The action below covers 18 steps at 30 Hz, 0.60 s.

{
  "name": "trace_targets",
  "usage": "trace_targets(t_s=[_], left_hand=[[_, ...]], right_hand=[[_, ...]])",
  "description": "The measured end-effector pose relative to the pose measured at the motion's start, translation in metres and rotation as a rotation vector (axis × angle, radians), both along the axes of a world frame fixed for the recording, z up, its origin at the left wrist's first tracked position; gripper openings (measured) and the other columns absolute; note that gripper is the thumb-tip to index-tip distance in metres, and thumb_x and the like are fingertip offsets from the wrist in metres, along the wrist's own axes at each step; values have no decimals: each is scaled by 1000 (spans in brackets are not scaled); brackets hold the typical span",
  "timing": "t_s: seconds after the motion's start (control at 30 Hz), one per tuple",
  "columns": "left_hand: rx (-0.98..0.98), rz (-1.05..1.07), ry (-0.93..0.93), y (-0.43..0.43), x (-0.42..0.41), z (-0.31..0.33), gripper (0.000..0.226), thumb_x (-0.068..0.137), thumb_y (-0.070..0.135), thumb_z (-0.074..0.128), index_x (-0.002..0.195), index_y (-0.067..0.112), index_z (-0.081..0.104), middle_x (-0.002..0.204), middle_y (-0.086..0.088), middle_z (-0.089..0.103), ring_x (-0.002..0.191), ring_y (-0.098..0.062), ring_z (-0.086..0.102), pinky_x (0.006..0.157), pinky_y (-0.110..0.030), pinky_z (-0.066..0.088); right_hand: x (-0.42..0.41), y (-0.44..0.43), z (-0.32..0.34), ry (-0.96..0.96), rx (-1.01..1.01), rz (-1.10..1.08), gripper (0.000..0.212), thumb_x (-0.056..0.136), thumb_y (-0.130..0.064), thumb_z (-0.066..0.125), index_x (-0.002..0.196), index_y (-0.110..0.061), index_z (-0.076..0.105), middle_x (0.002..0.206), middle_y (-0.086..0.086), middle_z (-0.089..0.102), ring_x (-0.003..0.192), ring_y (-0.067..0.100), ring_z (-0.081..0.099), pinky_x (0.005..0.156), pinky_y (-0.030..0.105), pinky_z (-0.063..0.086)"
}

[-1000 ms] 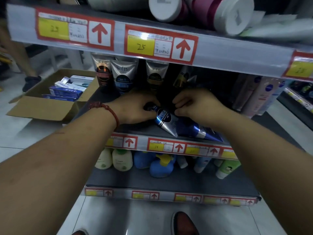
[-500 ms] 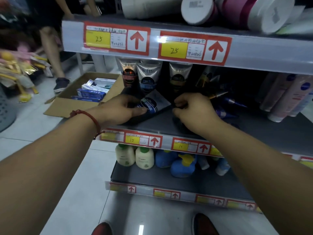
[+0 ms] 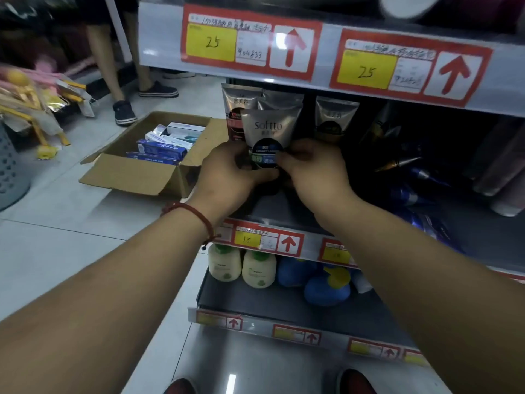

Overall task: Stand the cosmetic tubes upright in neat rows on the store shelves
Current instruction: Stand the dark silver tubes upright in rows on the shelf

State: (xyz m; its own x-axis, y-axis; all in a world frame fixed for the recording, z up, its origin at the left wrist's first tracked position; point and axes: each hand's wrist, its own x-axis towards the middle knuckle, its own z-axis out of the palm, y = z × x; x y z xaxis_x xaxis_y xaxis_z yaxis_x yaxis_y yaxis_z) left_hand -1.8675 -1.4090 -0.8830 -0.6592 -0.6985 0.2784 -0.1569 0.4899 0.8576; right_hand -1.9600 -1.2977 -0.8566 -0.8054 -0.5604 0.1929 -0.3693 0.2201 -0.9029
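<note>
The left hand (image 3: 235,170) curls round the silver Softto tube (image 3: 268,129) low by its cap, and the right hand (image 3: 312,166) pinches it opposite. The tube stands between them, equally near both, long axis vertical, at the shelf's (image 3: 284,209) left end, just before the back row of tubes (image 3: 336,115).

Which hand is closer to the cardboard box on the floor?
Left. The left hand holds the Softto tube on the side toward the cardboard box. The right hand holds the tube's other side, farther from the box.
</note>
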Motion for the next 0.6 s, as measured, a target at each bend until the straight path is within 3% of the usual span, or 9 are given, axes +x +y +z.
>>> trace_targets(t_s=[0.13, 0.23, 0.3, 0.43, 0.53, 0.6], left_hand=[[-77, 30, -12, 2, -13, -3, 43, 73, 37, 86, 111, 21, 73, 104, 4, 76, 90, -8, 68, 75, -19, 53], [-126, 52, -28, 2, -21, -7, 42, 73, 37, 86, 110, 22, 73, 107, 4, 75, 92, -5, 64, 66, -3, 39], [-141, 75, -26, 3, -23, -6, 43, 74, 38, 86, 112, 21, 73, 109, 3, 75, 95, -7, 65, 63, 0, 34], [-143, 79, -5, 5, -21, -4, 40, 75, 37, 85, 110, 20, 74, 105, 4, 75, 87, -1, 58, 61, 6, 33], [-134, 50, -67, 6, -19, -3, 44, 75, 39, 85, 113, 21, 73, 106, 7, 73, 93, -4, 62, 65, 2, 35], [-144, 13, -181, 6, -16, 1, 50, 76, 44, 83, 119, 22, 71, 114, 3, 73, 104, -13, 66, 76, -16, 42]], right_hand=[[-12, -7, -7, 25, 23, -39, 7, 88, -23, 68, 85, -17, 68, 91, 7, 72, 88, 24, 69, 84, 50, 57], [-17, -9, -15, 14, 58, -55, 19, 89, -26, 68, 101, -12, 69, 96, 4, 71, 89, 20, 68, 85, 45, 58], [-19, -9, -18, 4, 61, -59, 25, 89, -28, 68, 108, -12, 69, 101, 3, 71, 93, 19, 67, 86, 43, 57], [-23, -11, -18, 8, 41, -58, 17, 88, -27, 69, 100, -16, 71, 100, 4, 72, 94, 22, 68, 88, 46, 56], [-25, -8, -19, -10, 69, -28, 6, 89, -23, 68, 94, -20, 68, 101, 5, 71, 97, 24, 67, 90, 46, 55], [-27, -2, -17, -55, 71, -10, 16, 89, -25, 69, 102, -16, 70, 106, 3, 71, 100, 23, 67, 92, 44, 55]])
